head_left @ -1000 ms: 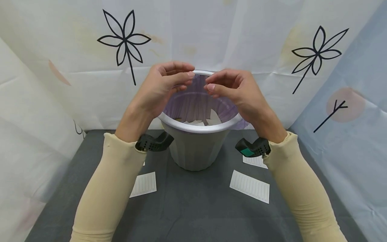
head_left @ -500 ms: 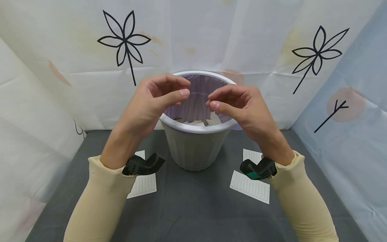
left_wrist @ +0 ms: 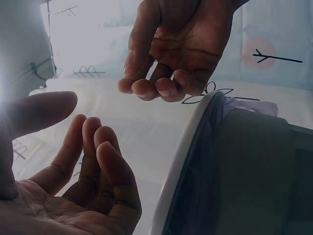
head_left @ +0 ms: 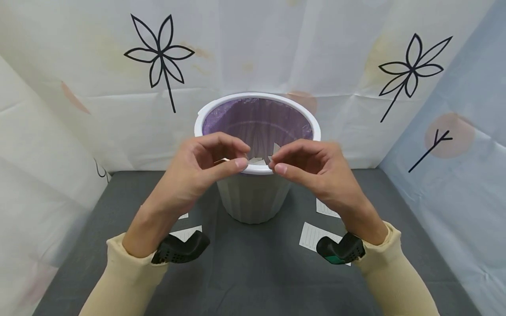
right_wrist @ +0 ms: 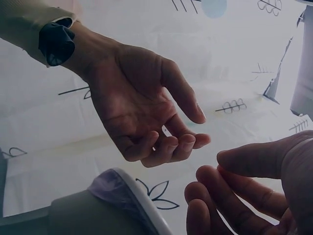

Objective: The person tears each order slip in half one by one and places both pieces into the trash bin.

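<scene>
A grey waste bin (head_left: 254, 199) with a white rim stands at the centre back in the head view. Purple plastic liner (head_left: 257, 115) covers its inner wall, and pale paper pieces (head_left: 258, 161) lie inside. My left hand (head_left: 193, 169) hovers by the near left of the rim, fingers loosely curved, thumb apart from them. Across from it, my right hand (head_left: 324, 171) hovers at the near right with its fingers bent the same way. Both wrist views show nothing between the fingers of the left hand (left_wrist: 78, 196) or the right hand (right_wrist: 249, 191); a gap separates the two hands.
White lined paper slips (head_left: 310, 235) lie on the dark grey tabletop (head_left: 253, 272) on the right, partly behind the right wrist. More slips (head_left: 189, 232) lie on the left, partly hidden by the left wrist. Patterned white cloth (head_left: 253, 48) hangs behind the bin.
Both hands have come down and back toward me, from over the bin's opening to its near rim. More of the rim and liner shows now. The bin has stayed put.
</scene>
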A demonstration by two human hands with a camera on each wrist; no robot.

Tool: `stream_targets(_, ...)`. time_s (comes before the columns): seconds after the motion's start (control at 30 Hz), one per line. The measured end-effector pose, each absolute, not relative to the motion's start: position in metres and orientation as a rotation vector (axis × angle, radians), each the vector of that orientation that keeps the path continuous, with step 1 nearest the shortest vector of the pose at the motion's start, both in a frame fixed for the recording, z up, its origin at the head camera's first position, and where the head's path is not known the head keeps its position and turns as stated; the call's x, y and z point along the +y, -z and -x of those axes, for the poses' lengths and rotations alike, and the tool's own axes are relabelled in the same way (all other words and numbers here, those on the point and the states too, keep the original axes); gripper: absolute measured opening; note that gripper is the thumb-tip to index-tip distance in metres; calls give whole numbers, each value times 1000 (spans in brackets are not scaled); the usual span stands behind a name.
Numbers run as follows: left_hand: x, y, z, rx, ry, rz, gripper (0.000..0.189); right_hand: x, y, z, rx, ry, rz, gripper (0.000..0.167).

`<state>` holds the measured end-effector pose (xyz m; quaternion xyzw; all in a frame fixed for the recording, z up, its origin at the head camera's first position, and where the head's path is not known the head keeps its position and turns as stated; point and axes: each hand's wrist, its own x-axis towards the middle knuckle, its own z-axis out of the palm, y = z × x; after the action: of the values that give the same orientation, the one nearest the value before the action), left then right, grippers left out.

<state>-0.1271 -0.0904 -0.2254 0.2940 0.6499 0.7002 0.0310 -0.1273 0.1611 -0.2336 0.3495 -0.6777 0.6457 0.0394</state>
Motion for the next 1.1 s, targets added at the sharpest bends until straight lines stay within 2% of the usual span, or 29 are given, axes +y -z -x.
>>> stream_targets(0.33, -92, 250, 111, 2036, -2015, -936, 23, 163, 260, 114, -2136, -1945, -1099, 14)
stream_targets(0.6, -100, 274, 107, 2130, -1943, -851, 22, 158, 285, 107, -2260, -1977, -1056, 13)
stream_targets(0.9, -108, 306, 106, 2141, -1933, -812, 21, 151, 319, 108, -2316, -2106, -989, 14)
stream_targets(1.1, -118, 327, 109, 2228, -1923, -794, 20, 145, 340, 113, -2317, -2184, -935, 20)
